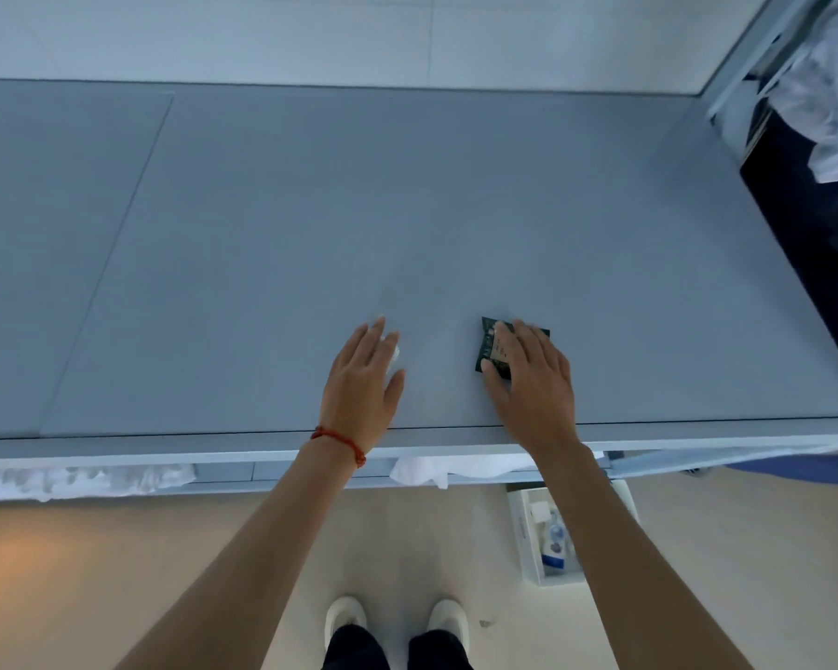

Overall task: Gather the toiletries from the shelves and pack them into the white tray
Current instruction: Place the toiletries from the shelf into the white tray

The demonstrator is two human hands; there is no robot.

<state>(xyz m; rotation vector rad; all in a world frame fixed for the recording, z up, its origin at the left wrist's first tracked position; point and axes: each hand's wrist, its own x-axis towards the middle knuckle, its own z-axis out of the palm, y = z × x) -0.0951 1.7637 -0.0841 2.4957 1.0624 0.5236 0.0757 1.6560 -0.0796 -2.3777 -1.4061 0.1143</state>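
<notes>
Toiletries remain on the grey shelf (pixel 407 210): a flat, dark, crinkly sachet (pixel 492 348) under the right hand (pixel 533 374), whose spread fingers press it, and something small and white, mostly hidden, beneath the left hand (pixel 364 379), also flat. The thin packet could slide on the smooth surface rather than lift. The white tray (pixel 521 529) sits on the floor below.

Grey shelf (pixel 262 244) — dark green sachet (pixel 492 350) flat on it, near front edge.

We reach both bare arms forward, left hand (pixel 364 379) flat with fingers straight, right hand (pixel 528 374) spread, palm down.
</notes>
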